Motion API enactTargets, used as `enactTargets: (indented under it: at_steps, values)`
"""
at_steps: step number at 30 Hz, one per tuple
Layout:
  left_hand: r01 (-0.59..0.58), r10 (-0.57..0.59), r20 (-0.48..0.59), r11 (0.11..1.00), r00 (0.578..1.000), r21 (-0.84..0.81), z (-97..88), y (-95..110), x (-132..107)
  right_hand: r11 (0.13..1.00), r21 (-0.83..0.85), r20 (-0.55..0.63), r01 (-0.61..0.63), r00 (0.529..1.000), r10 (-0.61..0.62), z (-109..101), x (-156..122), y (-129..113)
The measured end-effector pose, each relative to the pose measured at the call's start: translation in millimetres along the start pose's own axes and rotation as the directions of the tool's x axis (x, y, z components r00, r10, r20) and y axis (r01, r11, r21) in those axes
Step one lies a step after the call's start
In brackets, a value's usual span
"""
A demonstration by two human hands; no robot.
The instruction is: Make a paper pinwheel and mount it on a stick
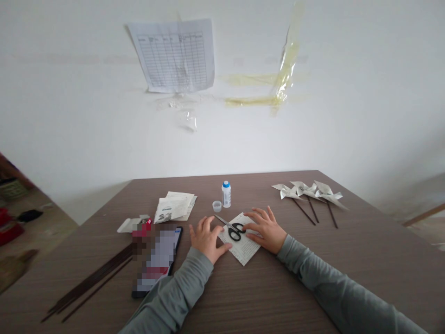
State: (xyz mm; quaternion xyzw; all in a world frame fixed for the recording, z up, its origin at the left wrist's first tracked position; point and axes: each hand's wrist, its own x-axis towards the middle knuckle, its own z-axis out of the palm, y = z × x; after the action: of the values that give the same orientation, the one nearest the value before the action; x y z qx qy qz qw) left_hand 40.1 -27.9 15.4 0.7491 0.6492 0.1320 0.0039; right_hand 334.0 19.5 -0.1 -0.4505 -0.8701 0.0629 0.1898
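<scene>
A square of printed paper (244,254) lies turned cornerwise on the table, between my two hands. On top of it rest black-handled scissors (234,234), their blades pointing to the far left. My left hand (207,239) is at the paper's left side with fingers spread. My right hand (267,231) reaches over the right side, fingers apart, its fingertips close to the scissor handles; whether they touch is unclear. Just beyond stand a white bottle with a blue top (226,195) and a small clear cap (217,206).
Paper pinwheels (306,189) on dark sticks lie at the back right. To the left are folded papers (174,207), a small open box (134,225), a phone (160,260) and a bundle of dark sticks (93,276). A white wall (222,148) rises behind the table (264,297).
</scene>
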Motion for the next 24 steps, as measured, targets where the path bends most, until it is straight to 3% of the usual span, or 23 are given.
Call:
enactTargets:
  at_steps: [5,12,18,24]
  values:
    - [0.011,-0.011,-0.020,1.000,1.000,0.014,-0.7,1,-1,0.999,0.020,-0.059,-0.048,0.997,0.049,3,7,-12]
    - [0.003,-0.002,0.010,1.000,1.000,0.000,-5.0,3,-1,0.972,-0.152,-0.131,-0.179,0.978,0.160,6,13,-36]
    - [0.012,-0.010,0.076,1.000,0.997,-0.023,-9.4,3,1,0.905,-0.238,-0.124,-0.352,0.936,0.331,-11,15,-47]
    - [0.016,-0.015,0.103,1.000,0.995,-0.011,-10.2,4,3,0.889,-0.235,-0.071,-0.394,0.919,0.388,-28,16,-39]
